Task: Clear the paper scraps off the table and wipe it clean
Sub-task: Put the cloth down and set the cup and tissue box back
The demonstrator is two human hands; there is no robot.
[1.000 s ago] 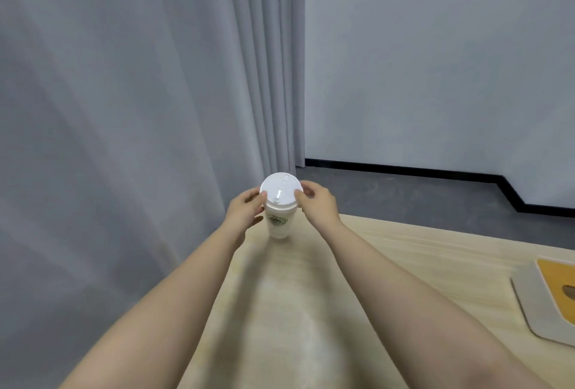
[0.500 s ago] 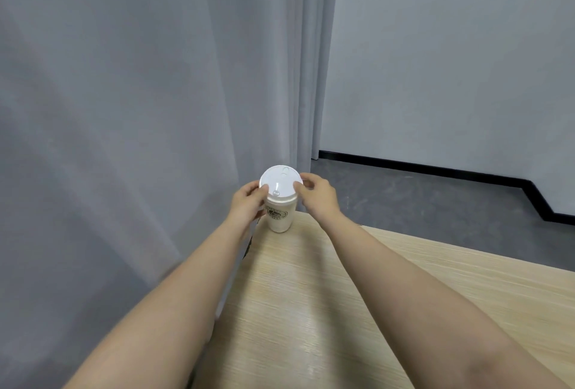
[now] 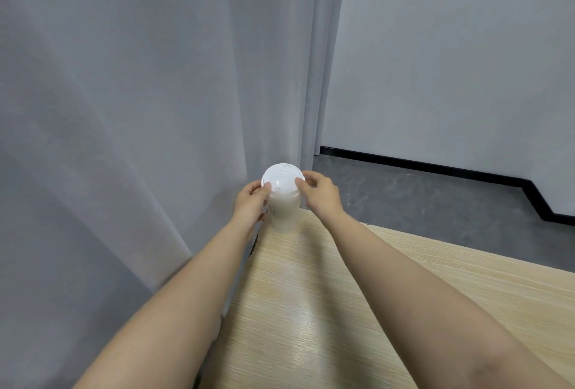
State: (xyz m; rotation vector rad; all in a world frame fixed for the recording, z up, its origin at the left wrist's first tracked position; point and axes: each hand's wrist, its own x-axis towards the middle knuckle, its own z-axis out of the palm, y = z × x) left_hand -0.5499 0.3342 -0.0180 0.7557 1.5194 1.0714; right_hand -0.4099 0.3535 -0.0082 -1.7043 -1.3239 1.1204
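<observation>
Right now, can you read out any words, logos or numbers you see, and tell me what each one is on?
No text can be read.
White paper cup with a white plastic lid: a dark printed mark shows at its left side beside the left hand, too blurred and hidden to read.
Lid top: only raised moulded marks, not legible.

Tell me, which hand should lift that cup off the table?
Probably the left hand. It wraps the side of the cup near the table's far corner, while the right hand only pinches the lid's rim.
</observation>
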